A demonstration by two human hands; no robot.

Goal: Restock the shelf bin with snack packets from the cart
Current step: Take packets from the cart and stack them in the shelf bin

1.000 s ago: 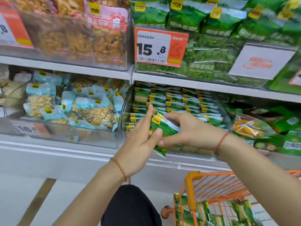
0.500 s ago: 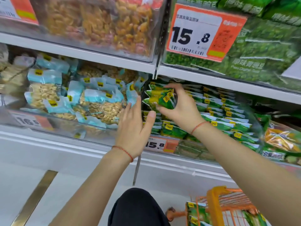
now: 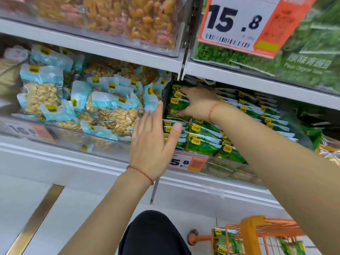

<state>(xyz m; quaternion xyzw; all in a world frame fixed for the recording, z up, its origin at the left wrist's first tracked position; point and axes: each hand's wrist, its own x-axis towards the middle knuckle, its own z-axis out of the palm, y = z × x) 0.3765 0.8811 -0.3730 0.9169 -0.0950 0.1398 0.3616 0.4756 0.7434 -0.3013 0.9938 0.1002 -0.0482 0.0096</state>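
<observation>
My right hand [image 3: 199, 103] reaches into the back left corner of the clear shelf bin [image 3: 239, 173] and grips a small stack of green snack packets [image 3: 178, 104] with yellow labels. Rows of the same green packets [image 3: 204, 142] fill the bin below and to the right of it. My left hand [image 3: 153, 142] hovers with straight fingers in front of the bin's left edge, holding nothing. More green packets [image 3: 223, 241] lie in the orange cart [image 3: 252, 229] at the lower right.
A neighbouring bin at the left holds light blue peanut packets [image 3: 110, 107]. An upper shelf [image 3: 128, 52] hangs close above my right hand, with a 15.8 price tag [image 3: 239, 24]. A small price tag [image 3: 187, 163] sits on the bin's front. My dark-clothed knee [image 3: 152, 234] is at the bottom.
My right hand has carried the green packets up from in front of the bin to its back left corner. My left hand let go of them and opened. The view moved closer.
</observation>
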